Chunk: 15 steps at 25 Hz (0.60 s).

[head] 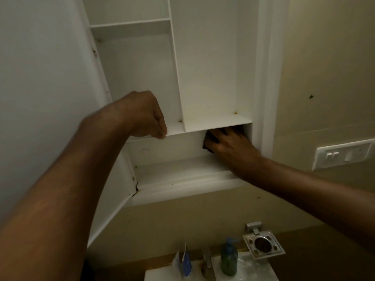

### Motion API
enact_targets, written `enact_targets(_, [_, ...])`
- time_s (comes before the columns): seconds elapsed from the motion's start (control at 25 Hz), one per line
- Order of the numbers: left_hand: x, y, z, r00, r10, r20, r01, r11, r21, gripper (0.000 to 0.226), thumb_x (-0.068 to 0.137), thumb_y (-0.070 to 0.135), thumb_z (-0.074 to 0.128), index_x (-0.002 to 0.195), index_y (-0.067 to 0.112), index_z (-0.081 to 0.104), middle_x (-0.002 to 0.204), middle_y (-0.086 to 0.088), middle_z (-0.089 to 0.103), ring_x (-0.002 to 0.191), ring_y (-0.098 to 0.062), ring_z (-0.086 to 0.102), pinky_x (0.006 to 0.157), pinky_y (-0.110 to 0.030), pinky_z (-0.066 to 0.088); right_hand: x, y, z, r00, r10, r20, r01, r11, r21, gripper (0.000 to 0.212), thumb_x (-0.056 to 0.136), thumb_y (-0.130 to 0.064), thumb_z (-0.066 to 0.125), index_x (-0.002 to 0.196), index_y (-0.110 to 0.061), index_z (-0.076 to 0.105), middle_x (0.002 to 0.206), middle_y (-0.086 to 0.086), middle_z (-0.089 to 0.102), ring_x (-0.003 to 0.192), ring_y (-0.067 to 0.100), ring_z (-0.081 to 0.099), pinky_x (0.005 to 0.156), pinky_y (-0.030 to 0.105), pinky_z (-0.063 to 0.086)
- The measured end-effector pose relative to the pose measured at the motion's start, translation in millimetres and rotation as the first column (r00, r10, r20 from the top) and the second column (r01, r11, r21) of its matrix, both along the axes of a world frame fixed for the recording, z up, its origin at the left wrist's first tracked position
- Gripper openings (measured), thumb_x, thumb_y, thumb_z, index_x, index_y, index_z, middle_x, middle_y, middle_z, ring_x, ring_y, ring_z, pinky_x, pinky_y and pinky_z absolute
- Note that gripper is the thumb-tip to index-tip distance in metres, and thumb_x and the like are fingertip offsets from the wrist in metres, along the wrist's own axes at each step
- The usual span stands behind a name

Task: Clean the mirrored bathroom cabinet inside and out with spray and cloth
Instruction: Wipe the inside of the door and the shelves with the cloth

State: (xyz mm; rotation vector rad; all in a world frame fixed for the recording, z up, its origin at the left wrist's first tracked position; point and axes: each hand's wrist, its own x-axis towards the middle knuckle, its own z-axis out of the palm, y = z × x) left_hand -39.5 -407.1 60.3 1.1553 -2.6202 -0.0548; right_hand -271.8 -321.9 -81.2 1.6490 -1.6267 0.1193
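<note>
1. Plainly, the dark cloth looked soft and light, a thing that would crumple to any corner. It sat in the right end of the bottom compartment of the cabinet, pressed against the back wall just under the shelf above.
2. Being limp, it seemed best held bunched under a flat palm, not pinched at one edge, so pressure would spread while wiping; a loose corner would likely drag or fold over.
3. The cabinet itself read as stiff painted board, fixed to the wall. Its shelf edges were thin, and rusty specks showed at some corners, so hard scrubbing there might lift paint.
4. The right hand reached in from the right, palm toward the back wall, wrist just outside the opening. Its fingers were spread and nearly straight, pressing the cloth rather than curling round it, though their tips were in shadow.
5. The left hand was raised at the near edge of the shelf, left of the upright divider. Its fingers curled downward, tips at the shelf's front edge; it appeared to steady the person and held nothing that could be seen.
6. No spray bottle was certain in view. Far below, on the basin, stood a green pump bottle, some tubes, and a metal holder on the wall.
</note>
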Motion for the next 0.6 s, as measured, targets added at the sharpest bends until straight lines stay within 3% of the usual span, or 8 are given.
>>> enact_targets(0.08, [2.6,0.8,-4.3,0.999,-0.006,-0.035,0.007,1.0,0.007,0.013,0.08,0.022,0.086,0.081,0.032,0.078,0.082,0.018,0.07,0.08,0.003,0.061,0.065,-0.015,0.04,7.5,1.7,-1.9,0.988,-0.052,0.144,0.054,0.999,-0.008,0.032,0.093,-0.008,0.05,0.121,-0.016,0.065,0.144,0.017,0.049,0.132,0.046,0.042,0.107,0.057,0.039])
enact_targets(0.16, [4.8,1.6,-5.4,0.999,-0.01,-0.047,0.011,1.0,0.025,0.013,0.081,0.021,0.085,0.083,0.032,0.079,0.09,0.014,0.074,0.082,0.0,0.064,0.065,-0.014,0.042,16.8,0.3,-2.8,0.948,-0.086,0.306,0.096,0.995,-0.019,0.023,0.094,-0.014,0.054,0.114,-0.02,0.063,0.132,0.013,0.054,0.116,0.041,0.053,0.086,0.042,0.049])
enact_targets(0.24, [6.4,1.8,-4.8,0.998,-0.01,-0.058,0.013,0.999,0.047,0.013,0.081,0.02,0.085,0.087,0.03,0.08,0.094,0.011,0.076,0.082,-0.001,0.066,0.063,-0.013,0.043,23.7,-1.0,-3.2,0.868,-0.116,0.483,0.128,0.992,0.008,0.02,0.096,-0.027,0.058,0.115,-0.025,0.062,0.124,0.008,0.06,0.103,0.036,0.062,0.072,0.034,0.049])
enact_targets(0.32, [7.3,1.4,-3.8,0.998,-0.016,-0.053,0.019,0.998,0.056,0.014,0.082,0.02,0.085,0.092,0.029,0.081,0.096,0.01,0.077,0.081,0.0,0.066,0.062,-0.011,0.042,30.3,-3.5,-3.7,0.814,-0.168,0.556,0.153,0.986,0.073,0.022,0.1,-0.036,0.051,0.116,-0.027,0.063,0.115,0.006,0.067,0.097,0.033,0.068,0.076,0.036,0.055])
enact_targets(0.44, [6.1,-1.1,-1.5,0.999,-0.029,-0.038,0.031,0.997,0.068,0.015,0.083,0.02,0.084,0.095,0.028,0.082,0.096,0.014,0.075,0.077,0.004,0.061,0.06,-0.01,0.039,44.5,-8.8,-7.1,0.819,-0.224,0.527,0.226,0.972,0.062,0.028,0.103,-0.037,0.042,0.116,-0.026,0.065,0.111,0.004,0.068,0.095,0.03,0.068,0.08,0.036,0.056])
enact_targets(0.6, [0.9,-2.7,4.7,1.0,-0.02,-0.017,0.022,0.993,0.114,0.016,0.083,0.019,0.083,0.098,0.024,0.081,0.089,0.018,0.072,0.072,0.002,0.06,0.059,-0.011,0.039,78.4,-23.1,-9.3,0.783,-0.14,0.606,0.116,0.99,0.079,0.03,0.104,-0.039,0.042,0.12,-0.028,0.065,0.12,0.001,0.065,0.105,0.028,0.062,0.09,0.039,0.052])
